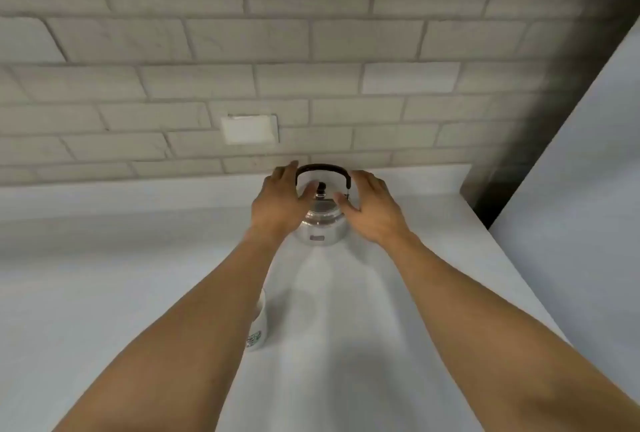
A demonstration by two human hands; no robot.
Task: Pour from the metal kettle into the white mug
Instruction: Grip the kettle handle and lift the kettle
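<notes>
The kettle (320, 223) is round, shiny metal with a dark arched handle and a small label (too blurred to read); it stands on the white counter (104, 275) near the brick wall (242, 50). The left hand (278, 203) and the right hand (372, 210), fingers spread, flank it. The white mug (258, 327), with a green round logo, stands nearer, half hidden by the left forearm.

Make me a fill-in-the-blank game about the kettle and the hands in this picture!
1. The metal kettle stands on the white counter close to the ____ wall.
2. The kettle's arched handle is coloured ____.
3. The white mug is partly hidden under the person's ____ forearm.
4. The left hand and the right hand are on either side of the ____.

Missing words: brick; black; left; kettle
</notes>
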